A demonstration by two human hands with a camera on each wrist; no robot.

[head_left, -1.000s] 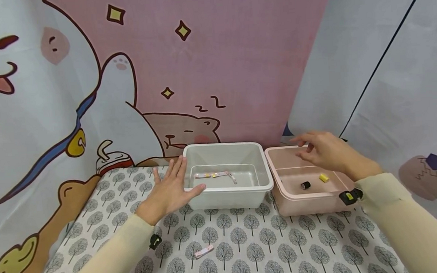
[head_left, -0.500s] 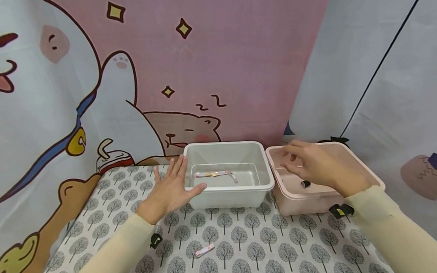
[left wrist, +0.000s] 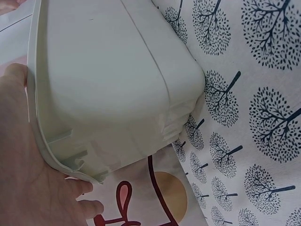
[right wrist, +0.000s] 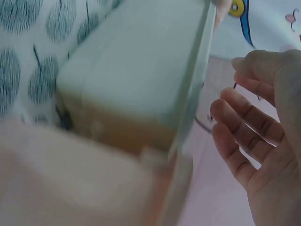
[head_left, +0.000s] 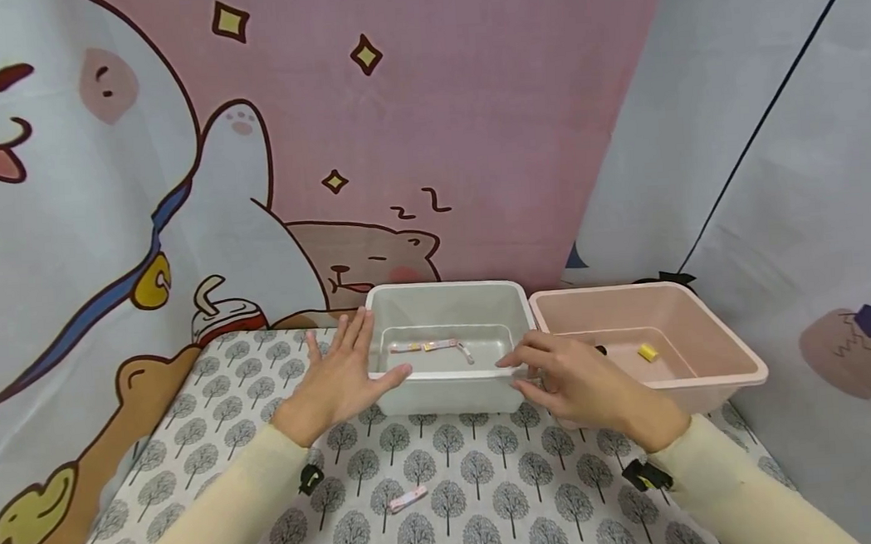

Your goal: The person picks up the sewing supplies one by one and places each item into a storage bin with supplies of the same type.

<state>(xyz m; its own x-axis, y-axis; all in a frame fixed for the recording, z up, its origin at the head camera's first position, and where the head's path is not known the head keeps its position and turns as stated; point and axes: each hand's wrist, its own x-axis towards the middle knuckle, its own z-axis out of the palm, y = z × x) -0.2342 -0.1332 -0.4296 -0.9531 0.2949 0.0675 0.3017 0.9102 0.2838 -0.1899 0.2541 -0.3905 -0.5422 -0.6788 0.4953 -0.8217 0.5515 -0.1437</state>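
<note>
My left hand [head_left: 336, 384] has its fingers spread and touches the left rim of the white plastic bin [head_left: 443, 396]; in the left wrist view the palm lies along that rim. Loosely bent and holding nothing visible, my right hand [head_left: 573, 382] hovers over the white bin's front right corner. The right wrist view shows its fingers [right wrist: 237, 117] apart from the rim. Several small printed strips [head_left: 440, 346] lie on the white bin's floor. In the pink bin [head_left: 709, 330] sit a small yellow cylinder [head_left: 647, 352] and a black one [head_left: 601, 350], mostly hidden by my right hand.
A small pink strip [head_left: 408, 499] lies on the tree-patterned tablecloth [head_left: 492, 468], in front of the white bin. The two bins stand side by side. A cartoon-printed curtain [head_left: 472, 137] hangs behind the table, and a pale one [head_left: 773, 160] hangs at the right.
My right hand has moved left, from above the pink bin to the white bin's front right corner, uncovering the yellow cylinder. My left hand has stayed at the left rim.
</note>
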